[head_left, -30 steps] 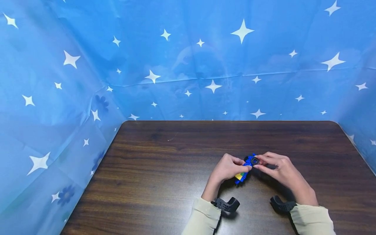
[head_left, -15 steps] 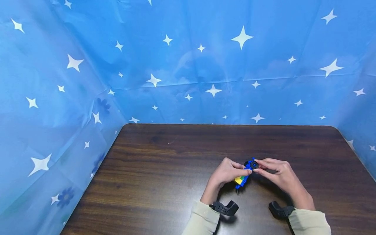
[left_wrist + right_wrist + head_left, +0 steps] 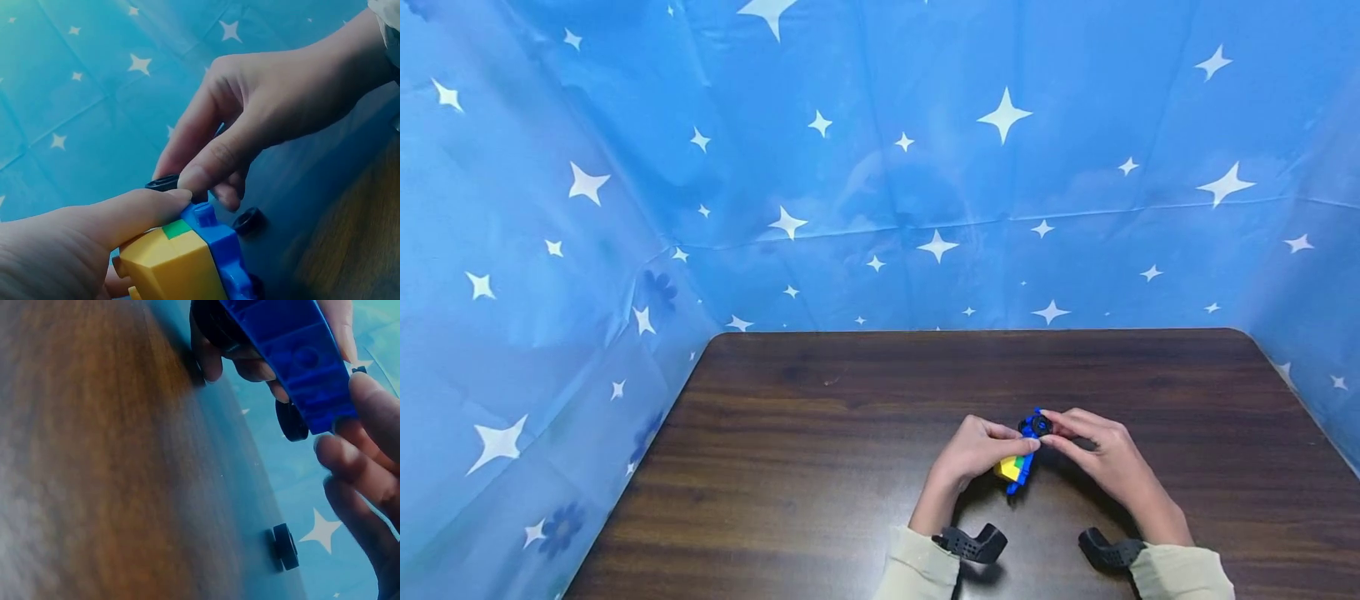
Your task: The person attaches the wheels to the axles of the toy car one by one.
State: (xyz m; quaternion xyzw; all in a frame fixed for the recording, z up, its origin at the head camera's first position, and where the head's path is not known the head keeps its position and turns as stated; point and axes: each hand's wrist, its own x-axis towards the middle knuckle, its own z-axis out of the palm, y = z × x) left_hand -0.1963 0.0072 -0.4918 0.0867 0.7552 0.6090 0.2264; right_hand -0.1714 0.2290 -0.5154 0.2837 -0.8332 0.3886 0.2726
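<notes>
In the head view my left hand grips a toy car with a blue chassis and yellow and green blocks. My right hand pinches a black wheel at the chassis's far end. From the left wrist, the yellow block and a blue peg on the chassis show close up, with the thumbs of both hands meeting beside the pinched wheel. The right wrist view shows the blue underside and another wheel on the chassis's other side.
A loose black wheel stands apart from the car in the right wrist view. The dark wooden table is bordered by blue star-patterned cloth at the back and sides. A black wrist camera mount juts inward from each sleeve.
The head view has tilted up, so table and hands sit lower in the picture. The car has turned slightly in the left hand, and the right hand keeps its pinch on the wheel.
</notes>
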